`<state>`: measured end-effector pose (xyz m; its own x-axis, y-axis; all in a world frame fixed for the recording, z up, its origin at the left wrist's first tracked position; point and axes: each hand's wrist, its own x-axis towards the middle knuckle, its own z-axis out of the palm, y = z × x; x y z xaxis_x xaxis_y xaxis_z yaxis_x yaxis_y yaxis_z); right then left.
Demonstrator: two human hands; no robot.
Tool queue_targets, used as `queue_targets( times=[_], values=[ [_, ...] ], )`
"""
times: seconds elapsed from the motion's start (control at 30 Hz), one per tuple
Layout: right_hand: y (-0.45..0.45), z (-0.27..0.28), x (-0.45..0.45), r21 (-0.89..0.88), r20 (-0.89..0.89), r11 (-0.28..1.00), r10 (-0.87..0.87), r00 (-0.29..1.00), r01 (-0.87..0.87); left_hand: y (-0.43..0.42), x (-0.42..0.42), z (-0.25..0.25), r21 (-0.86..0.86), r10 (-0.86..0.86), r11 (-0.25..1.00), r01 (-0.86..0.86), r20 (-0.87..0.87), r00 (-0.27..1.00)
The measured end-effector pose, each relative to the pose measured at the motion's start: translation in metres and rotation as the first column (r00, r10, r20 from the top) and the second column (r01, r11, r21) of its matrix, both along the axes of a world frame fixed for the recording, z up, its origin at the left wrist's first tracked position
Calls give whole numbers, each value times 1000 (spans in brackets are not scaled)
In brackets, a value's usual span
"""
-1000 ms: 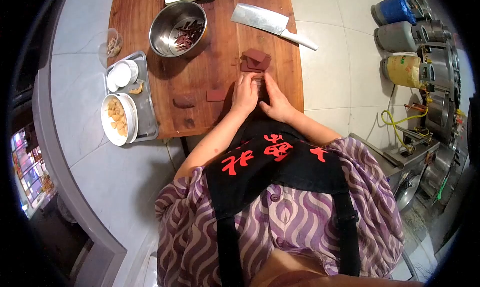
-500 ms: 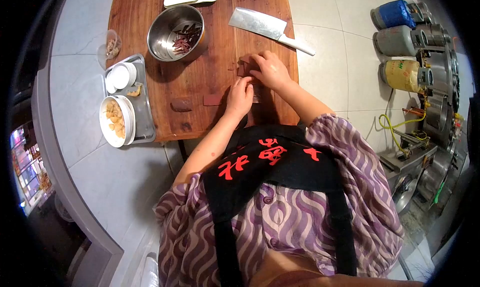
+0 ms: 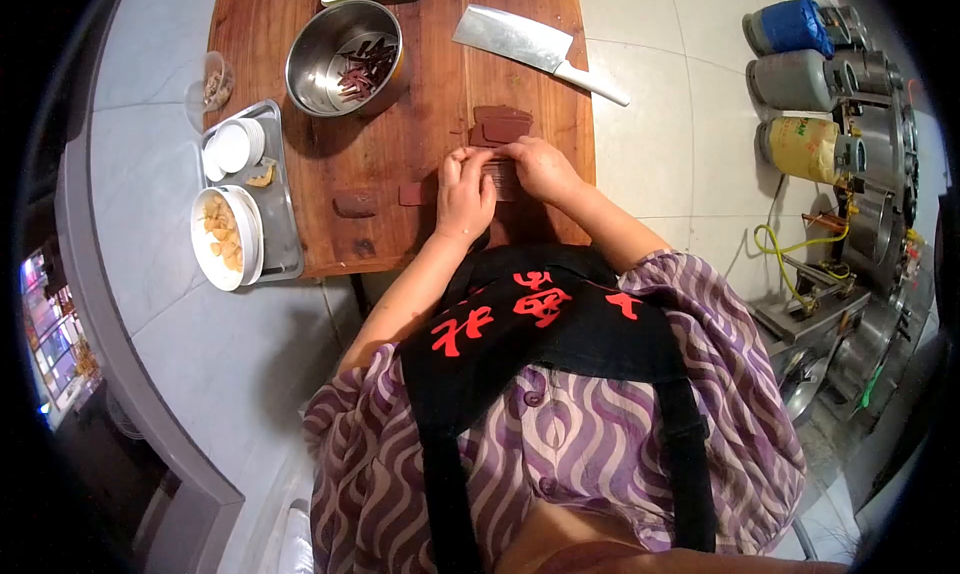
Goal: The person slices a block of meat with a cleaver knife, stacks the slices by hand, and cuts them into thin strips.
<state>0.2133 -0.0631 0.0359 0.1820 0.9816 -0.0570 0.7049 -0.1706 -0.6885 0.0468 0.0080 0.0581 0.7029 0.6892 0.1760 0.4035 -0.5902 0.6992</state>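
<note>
Both my hands work close together at the table's near edge, round a row of thin dark red-brown slices [image 3: 503,179]. The kind of food is unclear. My left hand [image 3: 465,192] has its curled fingers at the slices' left and far edge. My right hand [image 3: 543,170] grips from the right, fingertips almost touching the left ones. Just beyond lie wider flat red-brown pieces [image 3: 502,126], overlapping. Left of my left hand are a small flat piece [image 3: 412,193] and a darker rounded end piece [image 3: 354,204]. My fingers partly hide the slices.
A cleaver [image 3: 515,38] lies at the far right of the wooden table [image 3: 440,84]. A steel bowl [image 3: 292,74] holds dark red strips [image 3: 366,70]. At left, a metal tray [image 3: 285,199] carries white dishes and a bowl of pale chunks [image 3: 221,229]. Gas cylinders [image 3: 800,84] stand right.
My right hand has drawn back from the wider pieces toward me, uncovering them. It now meets my left hand at the row of slices. The view has shifted slightly.
</note>
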Motion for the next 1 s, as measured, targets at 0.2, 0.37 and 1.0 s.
queue_targets(
  times=[0.2,0.37,1.0],
  values=[
    [-3,9,4,115,24,993,-44,999,41,11,7,-12,-290,-95,952,101,36,995],
    [7,25,9,174,179,954,-274,945,244,3,6,-13,-217,-67,974,65,-1,998],
    [2,7,7,133,61,990,-47,997,39,2,0,-14,-230,-57,971,59,19,998]
  ],
)
